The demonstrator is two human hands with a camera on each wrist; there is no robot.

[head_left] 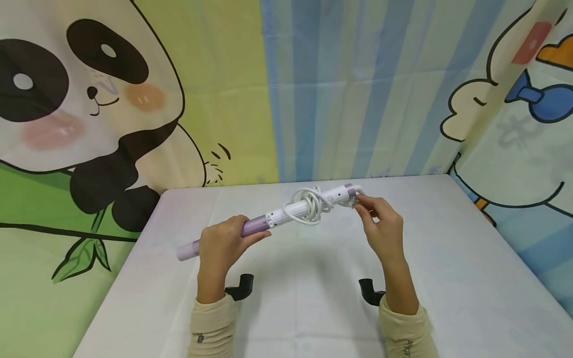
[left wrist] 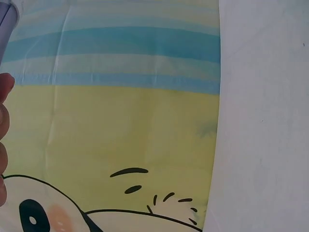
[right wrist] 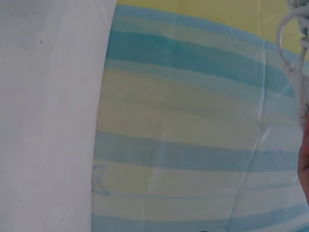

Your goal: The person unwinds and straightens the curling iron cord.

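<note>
A lavender and white hair curling iron [head_left: 255, 226] is held up at a slant over the table, its white end higher and to the right. My left hand [head_left: 224, 243] grips its lavender barrel, thumb stretched along the underside. White cord [head_left: 309, 205] is wound in several loops round the white handle. At the handle's far right end, my right hand [head_left: 381, 226] pinches the cord between thumb and forefinger. Only a bit of the lavender barrel [left wrist: 5, 29] and some fingertips show in the left wrist view. Cord strands [right wrist: 295, 72] run down to the fingers at the right wrist view's edge.
A white-covered table [head_left: 295, 278] lies beneath both hands. Printed cloth walls, with a panda [head_left: 147, 124] at left and blue stripes [head_left: 340, 89] behind, rise around it. Black curved pieces [head_left: 241, 288] stick out beside both wrists.
</note>
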